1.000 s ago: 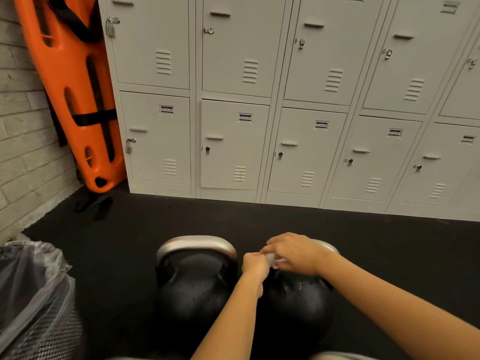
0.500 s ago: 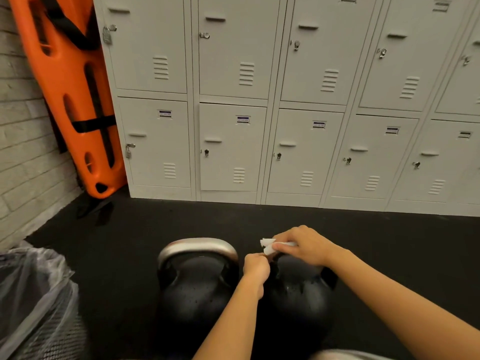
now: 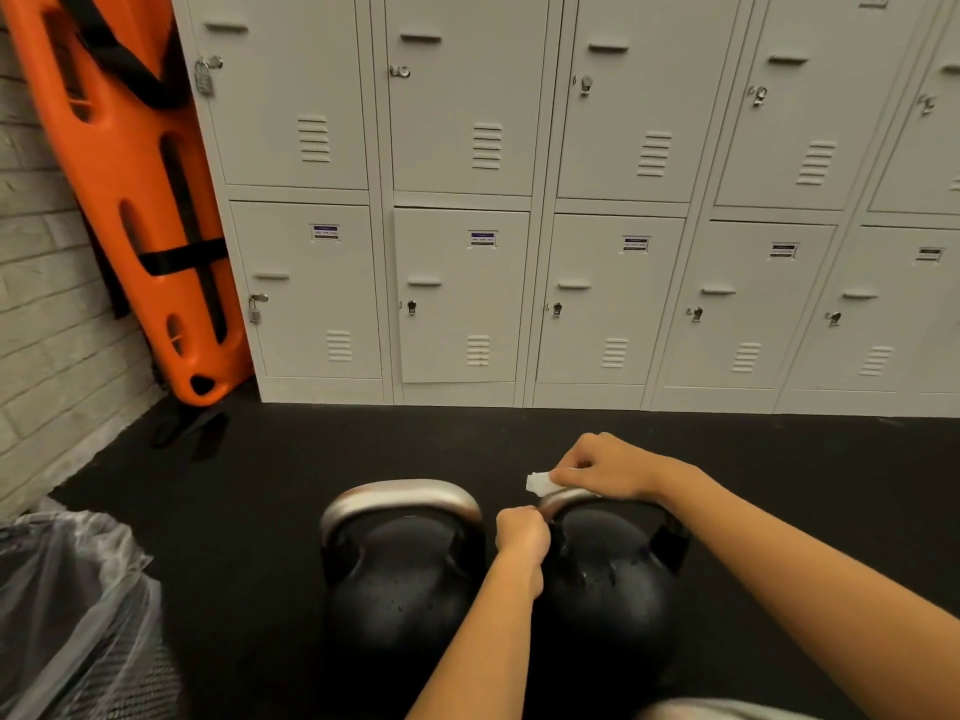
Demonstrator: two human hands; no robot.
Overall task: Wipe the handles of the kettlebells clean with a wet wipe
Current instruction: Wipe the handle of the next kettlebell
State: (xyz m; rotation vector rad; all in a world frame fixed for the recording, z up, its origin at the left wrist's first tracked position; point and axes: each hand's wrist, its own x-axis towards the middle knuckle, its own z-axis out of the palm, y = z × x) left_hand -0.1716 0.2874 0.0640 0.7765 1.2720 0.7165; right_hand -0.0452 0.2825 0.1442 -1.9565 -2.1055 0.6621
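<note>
Two black kettlebells with silver handles stand side by side on the black floor in front of me. The left kettlebell (image 3: 400, 574) has its handle uncovered. My right hand (image 3: 605, 467) pinches a white wet wipe (image 3: 537, 482) against the top of the right kettlebell's (image 3: 613, 579) handle. My left hand (image 3: 522, 532) grips the left end of that same handle, fingers curled round it. Most of the wipe is hidden under my right fingers.
Grey lockers (image 3: 571, 226) line the wall behind the kettlebells. An orange rescue board (image 3: 130, 189) leans in the left corner against a brick wall (image 3: 47, 330). A mesh bin with a plastic liner (image 3: 72, 615) stands at the lower left.
My right hand with the wipe has slid back and slightly right along the right kettlebell's handle, baring the handle's left bend. My left hand has stayed on the handle's left end.
</note>
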